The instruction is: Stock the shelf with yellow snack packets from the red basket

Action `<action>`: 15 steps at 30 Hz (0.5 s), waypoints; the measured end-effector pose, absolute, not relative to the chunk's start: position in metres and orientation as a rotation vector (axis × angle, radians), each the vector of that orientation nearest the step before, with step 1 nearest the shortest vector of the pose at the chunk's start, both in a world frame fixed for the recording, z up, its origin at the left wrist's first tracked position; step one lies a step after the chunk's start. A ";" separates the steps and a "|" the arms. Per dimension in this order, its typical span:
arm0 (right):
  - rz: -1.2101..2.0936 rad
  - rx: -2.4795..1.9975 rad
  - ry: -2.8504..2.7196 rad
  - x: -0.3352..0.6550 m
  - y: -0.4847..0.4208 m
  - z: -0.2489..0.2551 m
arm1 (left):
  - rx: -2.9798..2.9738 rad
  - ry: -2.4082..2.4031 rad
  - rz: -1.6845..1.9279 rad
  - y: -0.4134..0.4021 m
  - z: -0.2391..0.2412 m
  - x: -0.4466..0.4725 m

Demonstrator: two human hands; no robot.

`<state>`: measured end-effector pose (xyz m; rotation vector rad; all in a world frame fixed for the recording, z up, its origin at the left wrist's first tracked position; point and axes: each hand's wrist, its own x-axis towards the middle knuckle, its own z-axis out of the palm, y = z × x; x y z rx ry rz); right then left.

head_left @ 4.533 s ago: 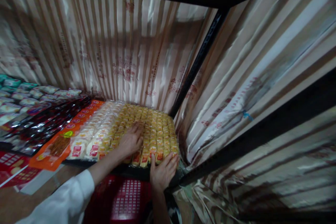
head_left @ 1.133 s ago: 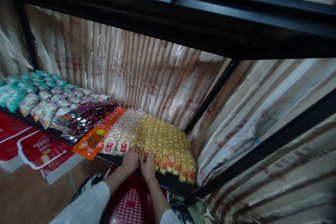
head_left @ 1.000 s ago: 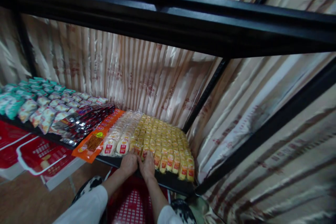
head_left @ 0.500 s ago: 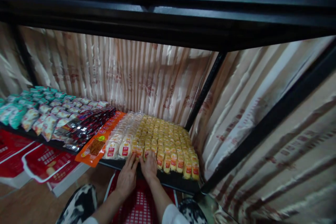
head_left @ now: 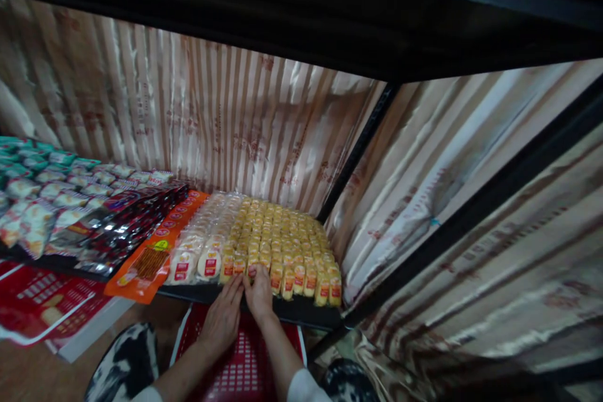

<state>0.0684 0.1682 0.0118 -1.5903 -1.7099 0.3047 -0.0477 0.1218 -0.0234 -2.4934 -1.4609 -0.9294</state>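
Observation:
Rows of small yellow wrapped snack packets [head_left: 282, 245] with red and orange labels stand packed on the black low shelf [head_left: 301, 311]. My left hand [head_left: 225, 311] lies at the front of these rows, its fingers stretched forward and close together, the tips touching the lower front packets. Beside it, my right hand [head_left: 259, 292] has its fingers bent around a front packet, partly covering it. The two hands nearly meet at the thumbs. Left of the yellow rows are clear-wrapped round white snacks [head_left: 208, 262] with red labels.
An orange snack bag [head_left: 148, 264], dark shiny packets [head_left: 132, 226] and white-and-teal packets [head_left: 56, 185] lie further left. Below stand a red basket [head_left: 240, 358] and red-and-white boxes [head_left: 70, 314]. A black post [head_left: 360, 144] and upper shelf beam [head_left: 211, 19] frame the space before striped curtains [head_left: 226, 107].
The view has tilted down and moved closer to the shelf. My hands stay at the front of the yellow packets; the right fingers look more bent than before.

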 end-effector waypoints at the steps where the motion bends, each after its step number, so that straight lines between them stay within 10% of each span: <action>1: 0.313 -1.581 -1.705 0.070 0.168 0.012 | -2.500 -1.446 -0.936 0.124 -0.024 -0.046; 15: 0.320 -1.543 -1.764 0.074 0.157 0.030 | -2.657 -1.386 -0.817 0.131 -0.014 -0.056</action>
